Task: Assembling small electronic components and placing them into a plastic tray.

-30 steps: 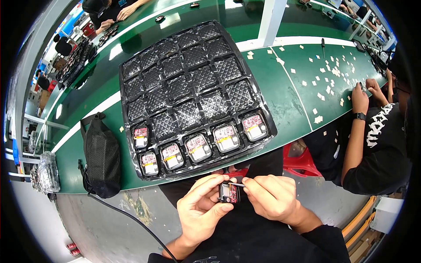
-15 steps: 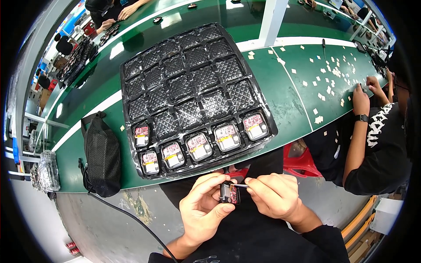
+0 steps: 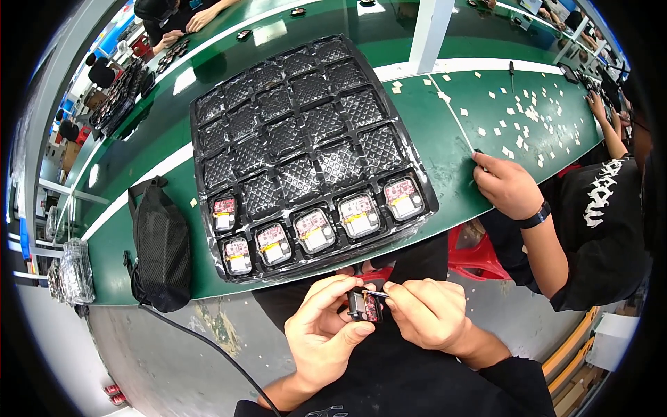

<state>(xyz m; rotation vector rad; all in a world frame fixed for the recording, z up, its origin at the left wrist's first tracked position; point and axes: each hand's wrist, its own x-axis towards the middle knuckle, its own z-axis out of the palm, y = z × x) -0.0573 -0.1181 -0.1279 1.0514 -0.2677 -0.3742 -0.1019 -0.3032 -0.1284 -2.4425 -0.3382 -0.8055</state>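
Between the thumb and fingers of my left hand (image 3: 323,330) is a small black device housing (image 3: 363,306) with a red circuit board and a grey block showing. My right hand (image 3: 431,313) pinches tweezers (image 3: 377,294), a thin metal tool whose tip touches the upper edge of the housing. Both hands are close together in front of my body, just off the table's near edge. Beyond them lies a black plastic tray (image 3: 321,117) with square pockets. Its nearest row and one pocket behind that hold similar units, such as this red-and-white module (image 3: 315,231) with a yellow strip.
A black mesh bag (image 3: 161,247) lies left of the tray, a black cable (image 3: 208,340) trailing below it. On the green table (image 3: 445,191) at right are scattered pale square pieces (image 3: 531,115). A co-worker's hand (image 3: 511,186) reaches in there, near a red stool (image 3: 476,257).
The tweezers have tilted slightly on the housing, my right hand shifting a little left. At right, the co-worker's hand has moved left across the table toward the tray.
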